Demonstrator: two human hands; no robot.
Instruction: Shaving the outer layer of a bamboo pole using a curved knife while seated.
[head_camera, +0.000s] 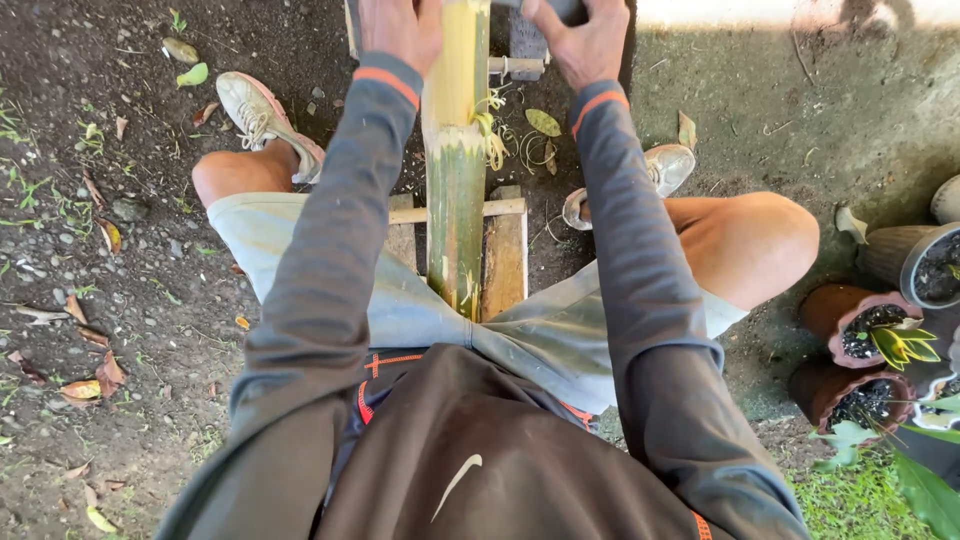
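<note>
Sitting low, we keep the long bamboo pole (456, 170) between our knees, on a wooden frame (505, 250) on the dirt ground (130, 330), so it stays put. Our left hand (400, 30) rests against the pole's side. Our right hand (580, 40) is curled tight around a gray tool handle (565, 10) beside the pole. Curly shavings (490, 130) hang off it.

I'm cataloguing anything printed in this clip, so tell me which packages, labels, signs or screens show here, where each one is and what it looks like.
No packages, signs or screens show.
Logo mark: on the dark brown top, bottom centre; a small pale curved shape.
Nothing printed shows on the bamboo pole, between the left hand and the right hand, or on the plant pots at right.
</note>
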